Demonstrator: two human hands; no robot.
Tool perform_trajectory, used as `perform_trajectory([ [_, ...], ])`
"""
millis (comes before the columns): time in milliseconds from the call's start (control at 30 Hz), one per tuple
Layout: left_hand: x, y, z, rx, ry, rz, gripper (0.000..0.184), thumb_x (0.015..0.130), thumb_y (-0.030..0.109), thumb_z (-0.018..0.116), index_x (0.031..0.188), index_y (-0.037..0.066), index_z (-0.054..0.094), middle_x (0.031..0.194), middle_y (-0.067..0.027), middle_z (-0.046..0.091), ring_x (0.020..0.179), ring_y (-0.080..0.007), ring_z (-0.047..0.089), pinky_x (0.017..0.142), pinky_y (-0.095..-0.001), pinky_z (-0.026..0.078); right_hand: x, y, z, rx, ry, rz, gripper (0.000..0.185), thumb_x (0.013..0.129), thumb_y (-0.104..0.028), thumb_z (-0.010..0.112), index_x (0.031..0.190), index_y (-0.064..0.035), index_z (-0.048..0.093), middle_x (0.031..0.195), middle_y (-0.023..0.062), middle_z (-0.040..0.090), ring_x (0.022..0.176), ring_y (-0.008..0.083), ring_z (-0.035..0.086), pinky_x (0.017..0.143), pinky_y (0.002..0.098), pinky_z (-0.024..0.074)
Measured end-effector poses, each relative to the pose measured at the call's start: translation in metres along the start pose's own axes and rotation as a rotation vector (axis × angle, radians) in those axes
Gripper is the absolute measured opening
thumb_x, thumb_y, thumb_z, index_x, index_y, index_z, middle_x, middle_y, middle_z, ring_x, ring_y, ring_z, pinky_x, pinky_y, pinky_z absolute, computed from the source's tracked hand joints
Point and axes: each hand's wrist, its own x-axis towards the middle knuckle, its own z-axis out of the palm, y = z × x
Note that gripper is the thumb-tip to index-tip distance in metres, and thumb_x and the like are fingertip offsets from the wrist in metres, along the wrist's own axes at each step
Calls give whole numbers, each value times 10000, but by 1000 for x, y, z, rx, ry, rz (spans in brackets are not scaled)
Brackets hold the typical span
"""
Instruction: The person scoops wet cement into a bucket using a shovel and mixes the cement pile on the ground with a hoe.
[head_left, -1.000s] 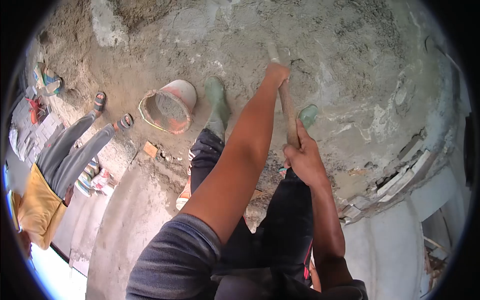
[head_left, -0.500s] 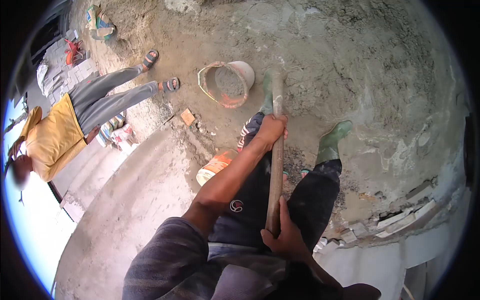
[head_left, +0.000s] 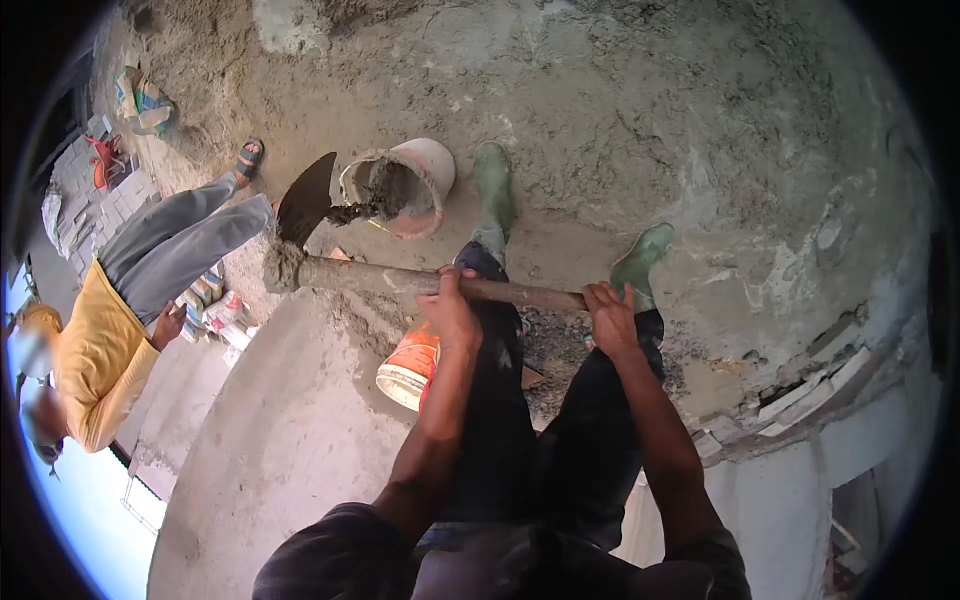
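A hoe with a long wooden handle lies across in front of my legs, its head to the left. Its dark metal blade tilts beside the mouth of a pale bucket. Wet grey mortar hangs between the blade and the bucket's opening. My left hand is closed round the middle of the handle. Near the handle's right end, my right hand is closed round it too. Clumped mortar coats the joint of handle and blade.
An orange bucket lies behind my left forearm. At left stands a person in a yellow shirt, close to the hoe's head. Wet mortar spreads over the ground ahead. Broken slabs lie at right, sacks at left.
The hoe has swung from upright to crosswise, and its blade has come into view beside the bucket. My right hand has moved forward, my left hand left and down.
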Motion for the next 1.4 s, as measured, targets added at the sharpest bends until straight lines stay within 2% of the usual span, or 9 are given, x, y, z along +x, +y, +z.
perform_trajectory([
  [267, 55, 62, 231, -121, -383, 275, 311, 870, 27, 586, 1126, -16, 415, 795, -102, 563, 581, -191, 578, 568, -342, 492, 85, 41, -91, 340, 442, -44, 479, 841, -66, 673, 1300, -42, 539, 1192, 184, 647, 1151, 372, 596, 1059, 475, 415],
  [467, 119, -111, 415, 585, -526, 467, 429, 978, 170, 603, 1262, -72, 393, 888, -189, 633, 719, -236, 665, 620, -404, 557, 106, 68, -142, 545, 314, 389, 670, 872, -146, 650, 1486, -41, 405, 1157, 249, 675, 1052, 439, 652, 936, 481, 509],
  [500, 116, -143, 419, 723, -623, 307, 430, 975, 171, 602, 1274, -94, 443, 901, -189, 643, 754, -251, 678, 631, -404, 559, 91, 51, -144, 618, 242, 487, 693, 878, -164, 639, 1508, -45, 377, 1154, 264, 674, 1054, 456, 654, 931, 474, 514],
  [533, 112, -181, 417, 901, -704, 171, 396, 966, 169, 613, 1237, -105, 522, 920, -179, 655, 739, -250, 673, 635, -409, 557, 75, 39, -144, 688, 168, 586, 717, 883, -182, 628, 1530, -48, 350, 1151, 278, 673, 1056, 474, 655, 926, 466, 519],
  [567, 101, -211, 404, 963, -856, 2, 531, 930, 236, 597, 1307, -120, 483, 1206, -343, 645, 1105, -459, 671, 955, -457, 540, 59, 32, -141, 741, 161, 627, 732, 886, -202, 627, 1542, -55, 338, 1152, 278, 675, 1062, 465, 659, 935, 462, 516],
  [733, 34, -219, 335, 850, -931, -529, 307, 950, 142, 529, 1176, -54, 599, 842, -164, 677, 670, -260, 650, 624, -446, 528, 0, -13, -168, 1009, 214, 691, 758, 887, -297, 600, 1570, -96, 340, 1240, 284, 659, 1189, 448, 624, 1026, 460, 473],
  [833, 43, -181, 307, 789, -945, -647, 190, 990, 152, 577, 1041, -25, 622, 796, -98, 631, 659, -196, 604, 611, -353, 528, -4, -42, -179, 1107, 103, 518, 666, 893, -330, 646, 1500, -118, 474, 1180, 246, 677, 1132, 427, 649, 994, 464, 486],
  [1167, 10, 32, 61, 495, -496, -588, 251, 1034, 258, 578, 1050, 9, 559, 735, -46, 581, 558, -155, 560, 495, -297, 504, -127, -207, -244, 760, -150, -55, 621, 882, -346, 695, 1434, -105, 543, 1063, 208, 629, 935, 367, 662, 843, 467, 530],
  [1400, -36, 76, -35, 375, -77, -368, 261, 1037, 222, 587, 1085, -29, 531, 797, -75, 597, 596, -171, 588, 524, -309, 506, -170, -150, -208, 358, -295, -117, 713, 832, -257, 733, 1480, -79, 493, 1265, 132, 602, 1201, 335, 547, 1096, 665, 284],
])
